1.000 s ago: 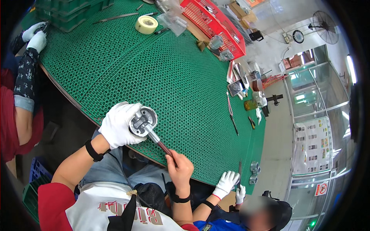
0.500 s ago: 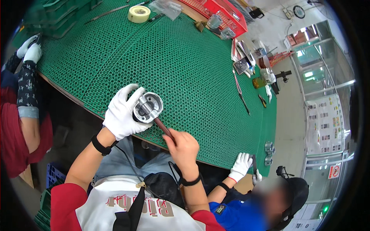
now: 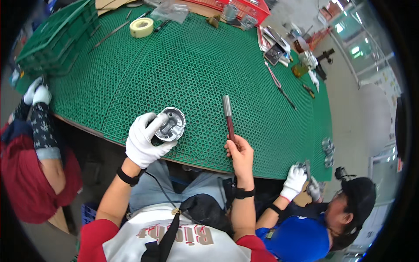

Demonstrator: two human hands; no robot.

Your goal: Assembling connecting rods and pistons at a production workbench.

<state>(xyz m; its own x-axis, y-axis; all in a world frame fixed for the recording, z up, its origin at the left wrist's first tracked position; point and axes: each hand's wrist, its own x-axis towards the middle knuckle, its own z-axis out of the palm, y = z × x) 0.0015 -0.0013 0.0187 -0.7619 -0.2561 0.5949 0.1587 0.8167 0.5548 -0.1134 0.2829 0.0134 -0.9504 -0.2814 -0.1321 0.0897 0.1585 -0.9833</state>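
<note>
My left hand (image 3: 148,140), in a white glove, is closed round a silver metal piston (image 3: 179,126) near the front edge of the table. The piston's hollow inside faces up, and the fingers cover its left side. To the right, my bare right hand (image 3: 239,153) grips a dark red rod (image 3: 230,125) by its lower end. On the rod's upper end is a shiny metal cylinder (image 3: 226,105), pointing away from me. Rod and piston are apart.
Green perforated matting (image 3: 192,65) covers the table. Green crates (image 3: 59,43) stand far left, near a tape roll (image 3: 141,27). A red basket (image 3: 251,11) sits at the back. Gloved co-workers' hands work at left (image 3: 39,94) and right (image 3: 295,181).
My right hand has drawn the rod away from the piston, to the right, and turned it upright. The metal cylinder that lay across the piston's inside now shows on the rod's end.
</note>
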